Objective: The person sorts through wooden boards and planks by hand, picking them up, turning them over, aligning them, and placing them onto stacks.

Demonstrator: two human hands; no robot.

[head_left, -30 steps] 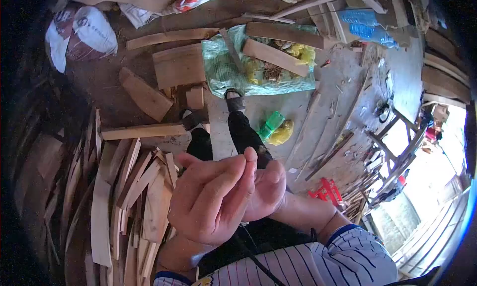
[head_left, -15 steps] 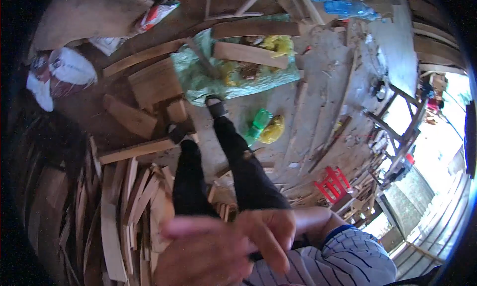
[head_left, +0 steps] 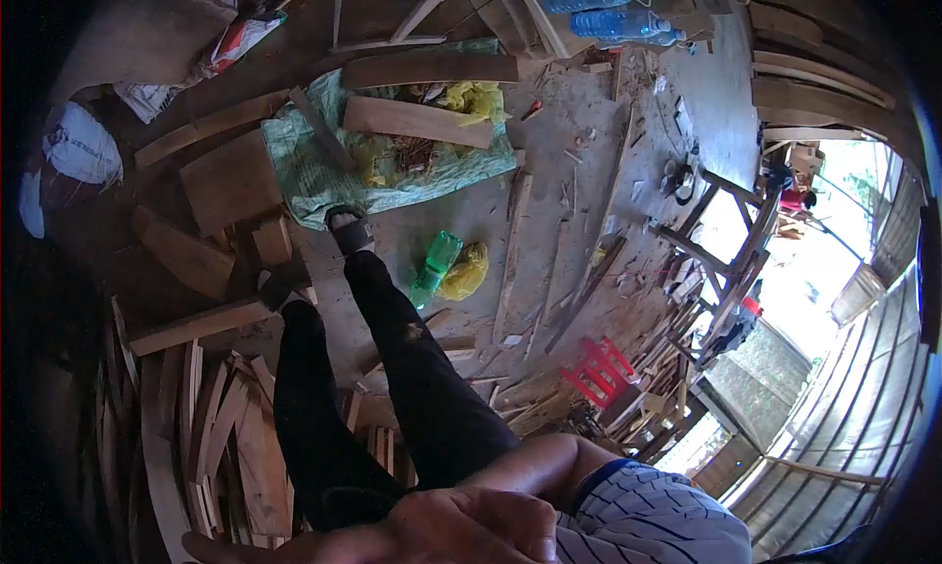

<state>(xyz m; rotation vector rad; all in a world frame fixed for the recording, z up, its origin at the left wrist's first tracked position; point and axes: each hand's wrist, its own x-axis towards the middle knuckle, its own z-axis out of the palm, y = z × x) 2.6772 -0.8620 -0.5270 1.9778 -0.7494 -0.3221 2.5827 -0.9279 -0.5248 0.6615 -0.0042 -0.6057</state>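
Observation:
My left hand (head_left: 378, 544) is low at the bottom edge, partly cut off by the frame. One of its digits stretches out to the left, apart from the rest, and nothing shows in it. My right hand (head_left: 500, 522) lies against or over it, its forearm coming in from the right. The right fingers are mostly hidden, so their grip cannot be made out. Both hands are in front of my dark-trousered legs, near my striped shirt (head_left: 648, 515).
Stacked wood pieces (head_left: 260, 461) stand at lower left. Ahead lie a green sheet (head_left: 422, 189) with boards, a green bottle (head_left: 435, 270) and a yellow bag (head_left: 465, 273). A red plastic item (head_left: 599, 371) and a wooden frame (head_left: 702, 255) are right.
My hands have dropped from the middle of the view to the bottom edge, and their fingertips no longer meet in sight. The surroundings have shifted left as the camera turned.

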